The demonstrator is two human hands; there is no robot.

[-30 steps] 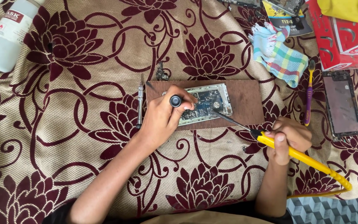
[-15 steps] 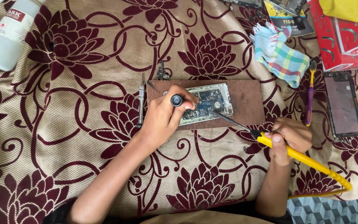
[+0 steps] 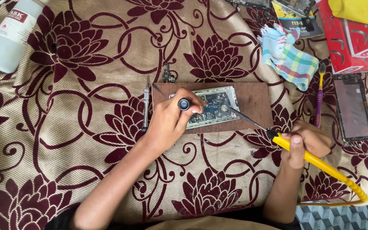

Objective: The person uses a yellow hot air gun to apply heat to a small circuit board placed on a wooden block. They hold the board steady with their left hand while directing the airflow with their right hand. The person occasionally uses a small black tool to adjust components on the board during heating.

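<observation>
Our left hand point(image 3: 171, 121) grips a dark-capped tool point(image 3: 184, 104) upright over the opened phone point(image 3: 211, 106), which lies on a brown board point(image 3: 256, 102) mid-cloth. Our right hand point(image 3: 305, 140), nearer and to the right, is closed around the yellow soldering iron point(image 3: 316, 159), its thin tip reaching left onto the phone's circuitry. We judge the hot tip could slide and bridge neighbouring parts if either hand wavers; the soft cloth point(image 3: 64, 140) lets the board rock, and the iron's cord could tug.
</observation>
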